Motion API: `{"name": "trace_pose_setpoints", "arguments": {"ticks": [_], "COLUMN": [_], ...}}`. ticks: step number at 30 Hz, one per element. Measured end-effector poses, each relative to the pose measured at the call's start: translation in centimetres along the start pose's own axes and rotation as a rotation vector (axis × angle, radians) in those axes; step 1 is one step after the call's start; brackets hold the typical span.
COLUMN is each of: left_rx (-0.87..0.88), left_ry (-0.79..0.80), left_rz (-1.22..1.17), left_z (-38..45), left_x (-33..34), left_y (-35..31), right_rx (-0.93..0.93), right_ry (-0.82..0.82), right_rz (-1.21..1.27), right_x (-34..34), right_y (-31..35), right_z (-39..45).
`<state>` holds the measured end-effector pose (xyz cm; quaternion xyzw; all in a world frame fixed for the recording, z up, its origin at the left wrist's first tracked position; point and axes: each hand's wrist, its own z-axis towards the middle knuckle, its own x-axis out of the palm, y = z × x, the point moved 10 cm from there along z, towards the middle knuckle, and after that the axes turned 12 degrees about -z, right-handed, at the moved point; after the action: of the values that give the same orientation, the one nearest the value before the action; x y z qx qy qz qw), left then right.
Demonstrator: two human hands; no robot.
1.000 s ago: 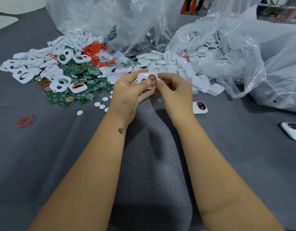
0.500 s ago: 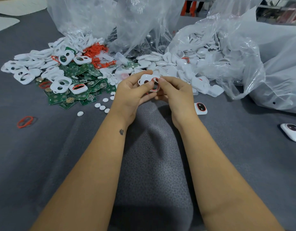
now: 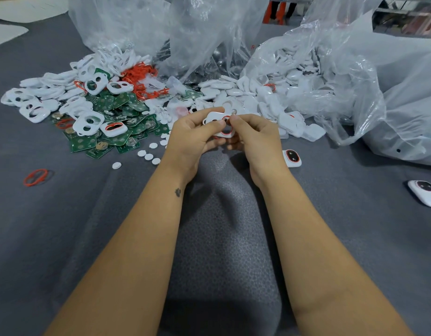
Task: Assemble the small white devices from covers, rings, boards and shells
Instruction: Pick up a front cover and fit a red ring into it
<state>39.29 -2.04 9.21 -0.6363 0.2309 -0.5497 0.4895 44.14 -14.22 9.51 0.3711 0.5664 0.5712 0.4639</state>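
Observation:
Both hands hold one white cover with a red ring seated in its opening, above the grey mat. My left hand grips the cover from the left, thumb on top. My right hand pinches the ring's edge at the cover's right side with thumb and fingertip. Behind lie white covers, green boards, loose red rings and white shells.
Two assembled devices lie on the mat, one by my right wrist and one at the right edge. A stray red ring lies at the left. Small white discs are scattered near my left hand. Clear plastic bags stand behind.
The hands and the cover have dropped slightly toward me. The ring sits deeper in the cover's opening, with my right fingertips pressing along its edge.

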Motion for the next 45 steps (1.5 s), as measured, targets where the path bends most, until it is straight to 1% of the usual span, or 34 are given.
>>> {"name": "trace_pose_setpoints", "arguments": {"ticks": [6, 13, 19, 21, 24, 26, 28, 32, 34, 36, 39, 43, 45], "left_rx": [0.011, 0.06, 0.088, 0.088, 0.081, 0.079, 0.083, 0.064, 0.046, 0.038, 0.063, 0.081, 0.083], "left_ry": [-0.024, -0.023, -0.007, -0.006, -0.005, 0.02, 0.057, 0.066, 0.044, 0.013, -0.015, -0.06, -0.071], "left_rz": [0.077, 0.187, 0.196, 0.163, 0.116, 0.092, 0.061, 0.002, -0.029, -0.095, -0.162, -0.168, -0.154], "left_z": [0.1, 0.3, 0.1, 0.0, 0.0, 0.0, -0.1, 0.0, 0.0, 0.0, 0.0, 0.0, 0.1], "left_x": [-0.2, -0.4, -0.2, -0.1, -0.2, 0.0, 0.2, 0.3, 0.3, 0.0, -0.2, -0.7, -0.8], "left_y": [0.2, 0.1, -0.1, -0.2, -0.2, -0.3, -0.4, -0.3, -0.3, -0.4, -0.8, -1.0, -1.1], "right_rx": [-0.024, -0.038, -0.036, -0.029, 0.016, 0.033, 0.023, -0.027, -0.051, -0.055, -0.004, 0.071, 0.065], "right_ry": [-0.048, -0.072, -0.088, -0.073, 0.01, 0.041, 0.06, 0.082, 0.072, 0.077, 0.101, 0.111, 0.108], "right_rz": [-0.105, -0.172, -0.214, -0.179, 0.02, 0.126, 0.175, 0.154, 0.115, 0.128, 0.203, 0.259, 0.248], "right_x": [-0.2, -0.4, -0.6, -0.6, 0.1, 0.3, 0.4, 0.5, 0.3, 0.4, 0.8, 1.0, 1.0], "right_y": [0.0, 0.1, -0.1, -0.1, -0.3, -0.2, 0.1, 0.7, 0.9, 1.0, 0.8, 0.2, 0.2], "right_z": [0.1, 0.3, 0.3, 0.3, 0.2, 0.1, 0.0, -0.3, -0.4, -0.4, -0.5, -0.3, -0.3]}}
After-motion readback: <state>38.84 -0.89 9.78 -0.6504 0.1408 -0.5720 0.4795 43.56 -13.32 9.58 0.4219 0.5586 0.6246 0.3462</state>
